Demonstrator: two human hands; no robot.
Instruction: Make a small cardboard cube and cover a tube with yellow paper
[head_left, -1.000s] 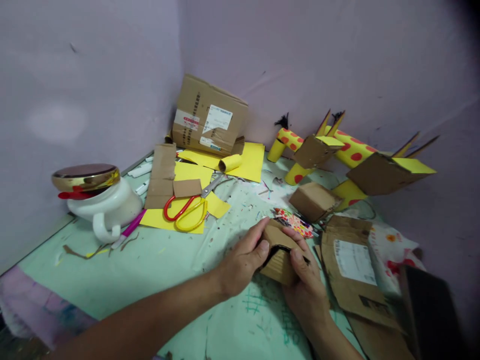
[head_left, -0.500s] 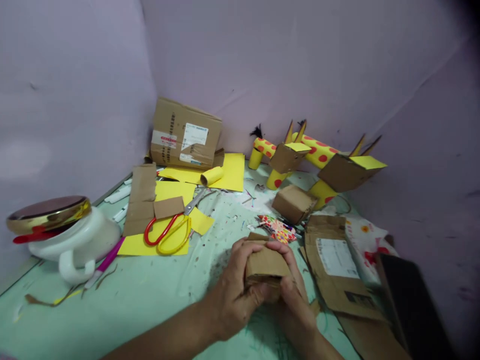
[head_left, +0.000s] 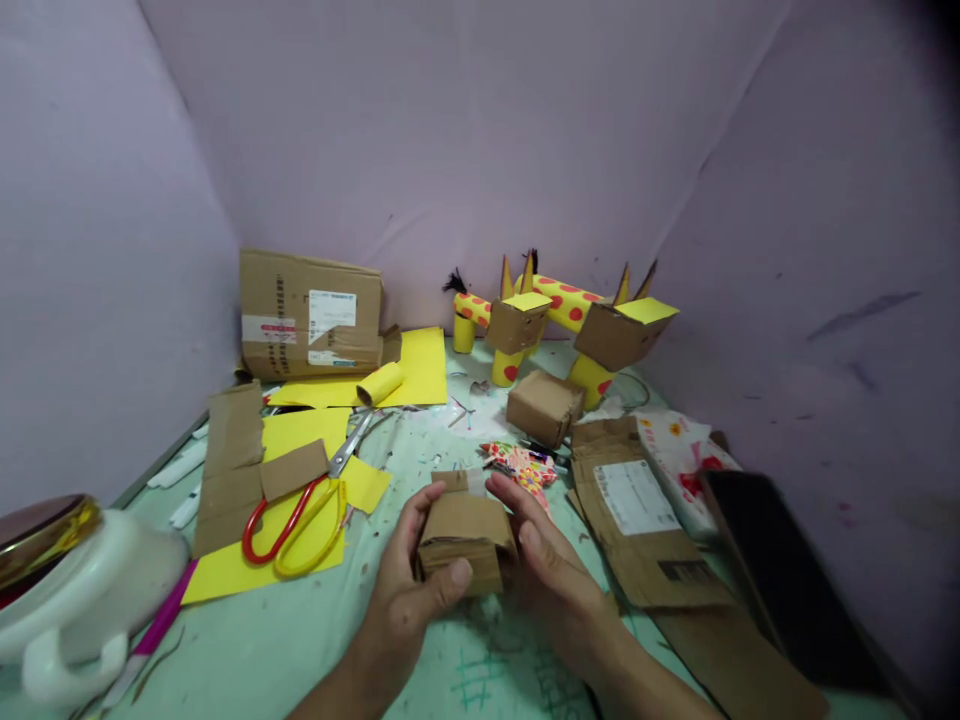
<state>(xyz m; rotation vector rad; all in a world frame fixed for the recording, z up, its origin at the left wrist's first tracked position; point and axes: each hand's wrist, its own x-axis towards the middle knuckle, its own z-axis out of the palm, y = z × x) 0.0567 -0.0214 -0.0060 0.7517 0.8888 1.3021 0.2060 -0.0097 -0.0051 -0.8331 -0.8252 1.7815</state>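
A small folded cardboard box (head_left: pixel 466 530) is between my hands, low in the middle of the head view. My left hand (head_left: pixel 409 590) grips its left side, thumb pressed on the near face and fingers along the far left edge. My right hand (head_left: pixel 551 570) is beside the box's right side with its fingers stretched out and loose; whether it touches the box is hard to tell. Just behind the box lies a small cardboard piece (head_left: pixel 450 481). A flowered packet (head_left: pixel 523 468) with pens sits beyond my right fingers.
Scissors (head_left: pixel 296 530) lie on yellow paper (head_left: pixel 225 580) at left, near a white mug (head_left: pixel 112 580). Two spotted giraffe figures (head_left: pixel 517 322) stand at the back, by a closed cardboard box (head_left: pixel 546 405). Flattened cardboard (head_left: pixel 637 530) and a black phone (head_left: pixel 787 570) are at right.
My right hand has loosened from around the small box, its fingers now straighter. My left hand still holds the box. The camera view has turned, shifting the table things leftward.
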